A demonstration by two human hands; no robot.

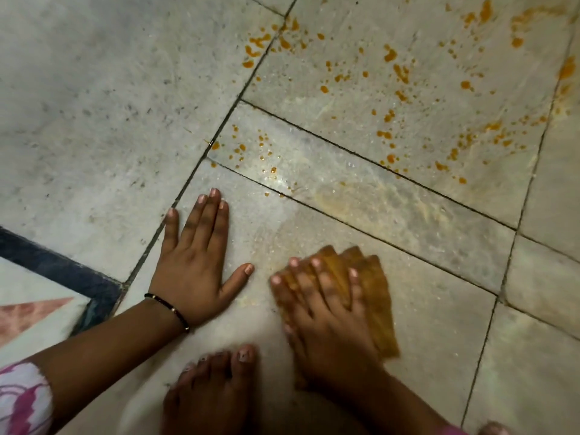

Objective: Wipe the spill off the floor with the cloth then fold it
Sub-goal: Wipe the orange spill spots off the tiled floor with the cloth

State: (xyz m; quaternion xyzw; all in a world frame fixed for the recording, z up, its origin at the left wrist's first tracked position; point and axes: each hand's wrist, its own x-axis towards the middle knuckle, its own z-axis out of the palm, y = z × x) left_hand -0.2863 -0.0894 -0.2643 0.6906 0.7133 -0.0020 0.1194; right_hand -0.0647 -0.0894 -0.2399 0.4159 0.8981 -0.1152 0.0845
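Two of my hands are down on the floor (94,89), close before my bare foot (213,381). My left hand (194,271) lies flat as support, fingers straight, thumb spread wide. My right hand (320,312) presses the cloth (373,296) flat, fingers spread over it; the picture is blurred there. I think the cloth is already stained orange, so it may smear more than it lifts. Further away the orange spill (398,73) is scattered over several tiles and into the joints. Reaching so far, my supporting palm could slip on the wet, shiny stone.
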